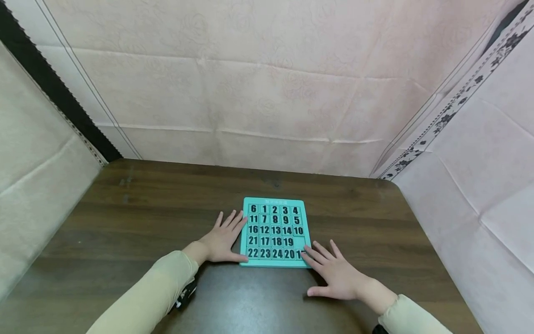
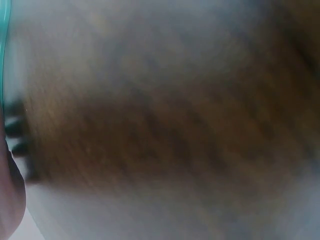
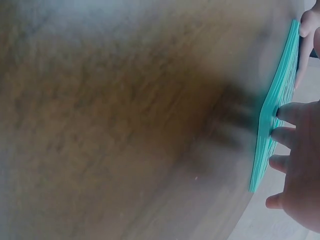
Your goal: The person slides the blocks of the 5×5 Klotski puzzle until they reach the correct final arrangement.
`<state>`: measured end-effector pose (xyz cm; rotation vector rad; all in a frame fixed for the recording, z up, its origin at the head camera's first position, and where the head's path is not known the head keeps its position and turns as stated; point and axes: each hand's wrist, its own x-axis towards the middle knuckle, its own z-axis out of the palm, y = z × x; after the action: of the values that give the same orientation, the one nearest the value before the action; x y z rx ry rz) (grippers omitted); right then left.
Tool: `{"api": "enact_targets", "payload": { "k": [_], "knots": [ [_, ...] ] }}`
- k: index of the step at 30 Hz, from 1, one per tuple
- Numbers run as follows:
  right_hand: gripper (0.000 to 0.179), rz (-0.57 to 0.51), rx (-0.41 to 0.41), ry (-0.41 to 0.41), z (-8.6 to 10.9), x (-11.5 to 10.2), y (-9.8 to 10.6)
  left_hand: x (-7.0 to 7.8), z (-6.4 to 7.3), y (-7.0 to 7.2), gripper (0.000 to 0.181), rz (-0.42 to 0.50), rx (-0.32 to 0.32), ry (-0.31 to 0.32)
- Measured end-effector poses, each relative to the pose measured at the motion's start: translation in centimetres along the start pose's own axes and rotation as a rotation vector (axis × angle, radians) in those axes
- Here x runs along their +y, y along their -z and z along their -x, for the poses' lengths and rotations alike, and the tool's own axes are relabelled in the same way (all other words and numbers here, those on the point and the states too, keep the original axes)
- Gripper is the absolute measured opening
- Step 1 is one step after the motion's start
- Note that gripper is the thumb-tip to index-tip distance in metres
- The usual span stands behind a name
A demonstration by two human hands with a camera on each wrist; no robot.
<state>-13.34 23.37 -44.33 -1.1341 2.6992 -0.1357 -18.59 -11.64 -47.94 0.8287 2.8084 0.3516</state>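
A turquoise number slide puzzle (image 1: 275, 230) lies flat on the table, its black-numbered tiles in rows. The gap in the grid is at the right end of the fourth row. My left hand (image 1: 222, 239) is at the puzzle's left edge, fingers spread, with thumb and fingertips right at the frame. At the lower right corner, the fingertips of my right hand (image 1: 335, 273) reach over a tile (image 1: 299, 254) and partly hide its number. The right wrist view has the right fingers (image 3: 287, 135) extended over the puzzle's edge. Only a sliver of the left hand (image 2: 10, 200) appears in the left wrist view.
The dark wooden table (image 1: 167, 195) extends around the puzzle. Pale cloth hangs behind it (image 1: 267, 102) and along both sides, with a black strip (image 1: 58, 83) at left and a floral border (image 1: 454, 106) at right.
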Motion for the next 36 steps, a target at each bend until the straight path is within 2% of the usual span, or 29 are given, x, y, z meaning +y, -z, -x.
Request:
{"api": "enact_targets", "payload": {
  "k": [8, 22, 32, 36],
  "knots": [
    [0.081, 0.009, 0.007, -0.005, 0.1, -0.2, 0.0, 0.1, 0.1, 0.2, 0.108, 0.003, 0.008, -0.004],
    [0.083, -0.001, -0.009, -0.065, -1.5, 0.6, 0.2, 0.0, -0.1, 0.0, 0.110, 0.005, -0.001, 0.003],
    [0.083, 0.025, -0.022, -0.073, -2.5, 1.1, 0.6, 0.1, 0.1, 0.3, 0.109, 0.007, -0.003, 0.008],
    [0.084, 0.018, -0.003, -0.063, -2.4, 0.9, 0.6, 0.1, 0.0, 0.1, 0.110, -0.001, -0.007, 0.011]
  ]
}}
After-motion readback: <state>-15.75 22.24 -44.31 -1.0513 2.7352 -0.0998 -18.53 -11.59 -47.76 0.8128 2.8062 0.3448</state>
